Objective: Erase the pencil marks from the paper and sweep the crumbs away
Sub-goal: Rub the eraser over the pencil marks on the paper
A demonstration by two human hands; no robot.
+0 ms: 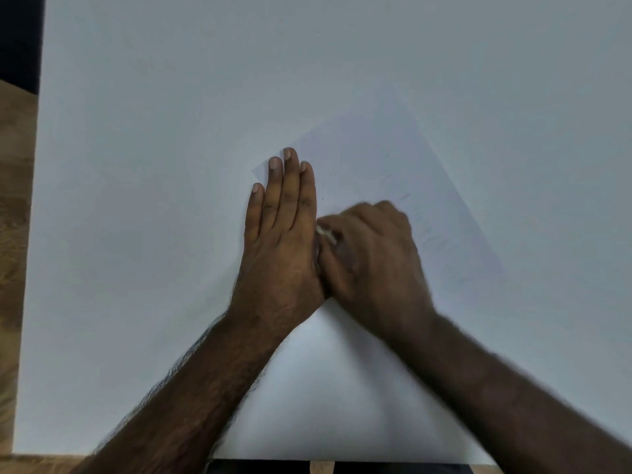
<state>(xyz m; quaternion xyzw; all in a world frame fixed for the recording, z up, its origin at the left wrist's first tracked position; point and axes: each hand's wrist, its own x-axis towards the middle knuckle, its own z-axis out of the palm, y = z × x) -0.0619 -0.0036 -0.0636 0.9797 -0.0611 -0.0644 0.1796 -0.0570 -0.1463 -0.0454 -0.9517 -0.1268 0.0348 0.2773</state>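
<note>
A white sheet of paper [383, 159] lies turned at an angle on the white table. Faint pencil marks [434, 239] run along its right part. My left hand [280, 234] lies flat with straight fingers on the paper's left corner, pressing it down. My right hand [369, 254] is curled just to its right and pinches a small white eraser [325, 233], which touches the paper. The right hand is blurred. No crumbs can be made out.
The white table [154, 165] fills most of the view. Its left edge meets a wooden floor [13, 234], and its near edge runs along the bottom of the view.
</note>
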